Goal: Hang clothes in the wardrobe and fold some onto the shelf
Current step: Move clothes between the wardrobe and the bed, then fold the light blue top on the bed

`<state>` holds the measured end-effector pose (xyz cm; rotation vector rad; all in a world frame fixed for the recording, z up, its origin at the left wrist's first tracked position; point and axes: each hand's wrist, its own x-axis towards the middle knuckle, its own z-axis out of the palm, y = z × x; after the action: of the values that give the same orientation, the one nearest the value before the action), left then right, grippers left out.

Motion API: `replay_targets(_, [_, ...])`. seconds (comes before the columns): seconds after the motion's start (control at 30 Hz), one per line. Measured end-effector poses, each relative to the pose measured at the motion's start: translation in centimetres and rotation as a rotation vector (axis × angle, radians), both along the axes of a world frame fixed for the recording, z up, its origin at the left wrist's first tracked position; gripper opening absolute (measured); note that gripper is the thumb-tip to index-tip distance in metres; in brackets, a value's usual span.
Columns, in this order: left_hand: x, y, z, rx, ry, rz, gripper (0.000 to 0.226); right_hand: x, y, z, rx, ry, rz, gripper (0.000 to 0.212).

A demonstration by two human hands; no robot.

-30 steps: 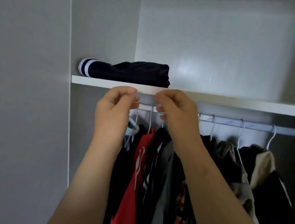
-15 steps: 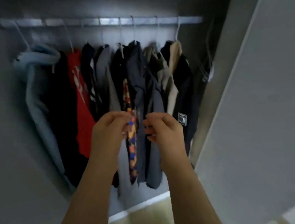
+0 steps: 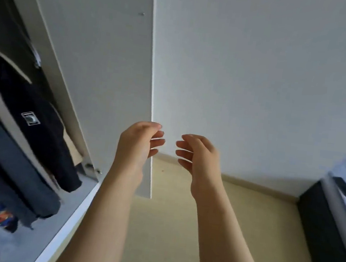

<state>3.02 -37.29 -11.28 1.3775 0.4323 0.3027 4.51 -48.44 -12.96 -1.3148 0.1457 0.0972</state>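
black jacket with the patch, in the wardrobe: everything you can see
The black jacket hangs at the right end of the row in the wardrobe, hem free above its floor. Dark soft-looking fabric, a small pale square patch on it. A beige garment and a grey garment lie against it. Its top runs out of frame.

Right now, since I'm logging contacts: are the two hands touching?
Apart. The head view shows white wall between the left hand and the right hand.

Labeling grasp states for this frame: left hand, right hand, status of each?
Left hand: open, fingers loosely curled, holding nothing.
Right hand: open, fingers loosely curled, holding nothing.
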Motion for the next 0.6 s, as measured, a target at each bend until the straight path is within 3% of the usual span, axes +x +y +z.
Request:
replay_targets(0.43, [-9.5, -42.7, -2.7, -0.029, 0.077, -0.699, 0.02, -16.8, -41.3, -1.9, -0.016, 0.065, -0.728, 0.016])
replay_targets(0.6, [-14.3, -56.5, -3.3, -0.008, 0.076, -0.961, 0.019, -24.3, -53.0, -2.2, 0.009, 0.085, -0.976, 0.013])
